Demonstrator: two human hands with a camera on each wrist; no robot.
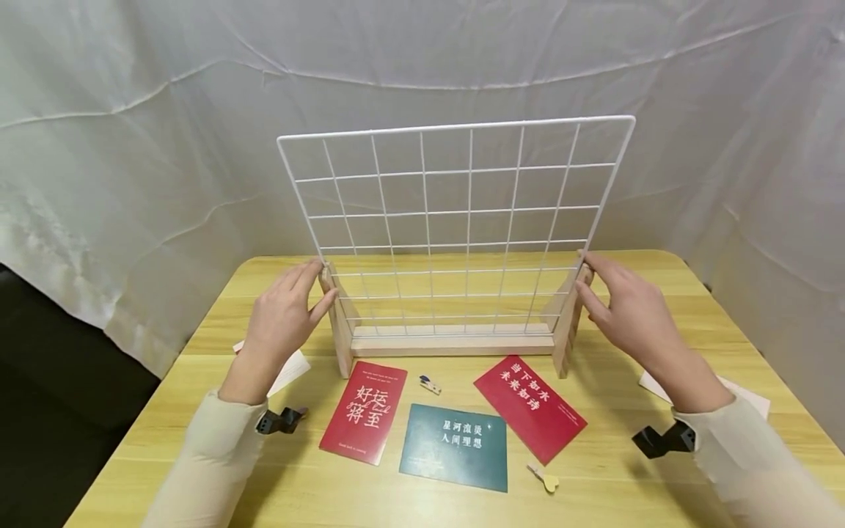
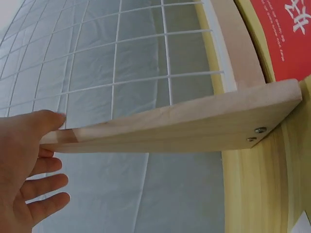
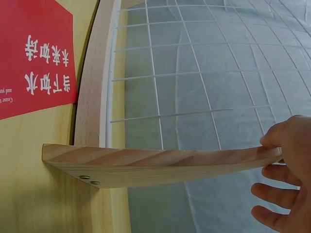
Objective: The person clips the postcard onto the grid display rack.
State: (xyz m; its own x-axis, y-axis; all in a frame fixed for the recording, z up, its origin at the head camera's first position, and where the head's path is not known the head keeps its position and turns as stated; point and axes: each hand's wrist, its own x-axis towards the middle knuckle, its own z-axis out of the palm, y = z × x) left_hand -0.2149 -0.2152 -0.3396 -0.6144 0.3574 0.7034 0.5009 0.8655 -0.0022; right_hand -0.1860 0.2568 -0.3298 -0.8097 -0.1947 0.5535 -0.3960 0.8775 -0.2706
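A white wire grid panel (image 1: 449, 192) stands upright in a wooden stand, its lower edge along the wooden crossbar (image 1: 452, 345). My left hand (image 1: 282, 315) pinches the top of the left wooden side piece (image 2: 184, 128) between thumb and forefinger, while the other fingers hang free beside it. On the opposite side, my right hand (image 1: 630, 312) pinches the top of the right wooden side piece (image 3: 160, 167) in the same manner. Two screw heads (image 2: 256, 134) show on the outer face of the left piece in the left wrist view.
Before the stand lie a red card (image 1: 365, 412), a dark green card (image 1: 453, 449) and another red card (image 1: 530, 408). A blue-topped clip (image 1: 430, 385) and a yellow heart clip (image 1: 544, 479) lie among them. White cards (image 1: 290, 370) are partly under each arm. A grey curtain (image 1: 422, 59) hangs behind.
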